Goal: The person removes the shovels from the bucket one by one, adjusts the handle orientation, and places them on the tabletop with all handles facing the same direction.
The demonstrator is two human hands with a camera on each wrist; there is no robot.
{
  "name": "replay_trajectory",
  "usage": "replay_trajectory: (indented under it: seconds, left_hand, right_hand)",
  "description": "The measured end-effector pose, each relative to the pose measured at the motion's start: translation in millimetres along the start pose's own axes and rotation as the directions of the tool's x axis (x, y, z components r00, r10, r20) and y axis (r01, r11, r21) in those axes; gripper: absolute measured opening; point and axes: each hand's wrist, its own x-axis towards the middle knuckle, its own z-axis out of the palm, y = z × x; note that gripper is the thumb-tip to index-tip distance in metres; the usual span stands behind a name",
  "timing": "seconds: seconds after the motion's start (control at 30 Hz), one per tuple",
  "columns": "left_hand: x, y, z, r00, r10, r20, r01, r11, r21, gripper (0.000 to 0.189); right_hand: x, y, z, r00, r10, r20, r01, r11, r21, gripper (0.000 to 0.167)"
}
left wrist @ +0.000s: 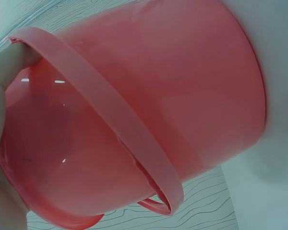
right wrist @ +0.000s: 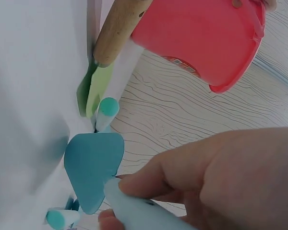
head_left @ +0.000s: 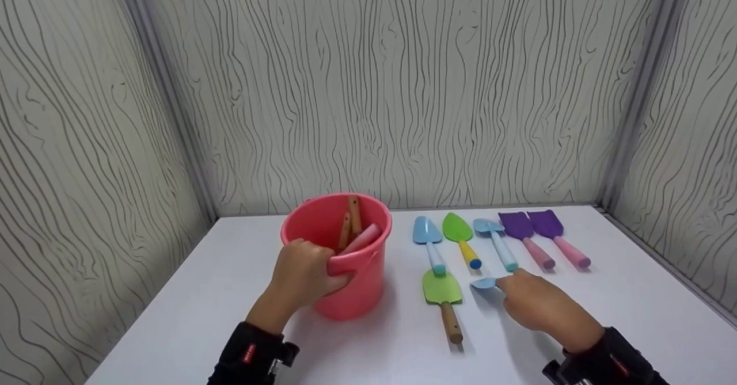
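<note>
My left hand [head_left: 302,267] grips the rim of a pink bucket [head_left: 351,293], which stands tilted slightly toward me. Two wooden handles [head_left: 354,215] and a pink handle [head_left: 364,238] stick up inside it. In the left wrist view, the bucket's carrying handle [left wrist: 103,98] hangs down along its side. My right hand [head_left: 544,301] pinches a light blue trowel [right wrist: 149,211] by the handle near the blade. Its blue blade [right wrist: 93,167] points toward the bucket side, over a shadow on the table. Left of it lies a green trowel with a wooden handle [head_left: 451,323].
A row of trowels lies behind on the white table [head_left: 190,298]: a blue one [head_left: 427,231], a green one with yellow handle [head_left: 458,228], another blue one [head_left: 504,250] and two purple shovels [head_left: 518,224] with pink handles. Wood-patterned panels [head_left: 403,86] enclose the table.
</note>
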Motion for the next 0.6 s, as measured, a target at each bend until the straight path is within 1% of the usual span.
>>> replay_trajectory:
  seconds: [0.1, 0.33, 0.53, 0.6]
  left_hand:
    - [0.7, 0.2, -0.6, 1.000, -0.002, 0.004, 0.002, 1.000, 0.009, 0.044]
    - [-2.8, -1.0, -1.7, 1.000, 0.003, 0.013, -0.004, 1.000, 0.012, 0.044]
    - [-3.3, 0.2, -0.4, 1.000, 0.026, -0.015, -0.026, 0.999, 0.021, 0.045]
    - [-2.3, 1.3, -0.2, 1.000, 0.028, -0.012, -0.028, 0.999, 0.018, 0.045]
  right_hand:
    - [3.2, -5, 4, 1.000, 0.011, -0.021, -0.011, 1.000, 0.002, 0.026]
    - [14.1, -14, 21, 0.996, 0.082, -0.017, -0.082, 0.996, 0.019, 0.027]
    - [18.8, -12, 33, 0.996, 0.084, -0.036, -0.083, 0.996, 0.023, 0.026]
    - [17.9, -10, 34, 0.996, 0.084, -0.040, -0.083, 0.996, 0.034, 0.026]
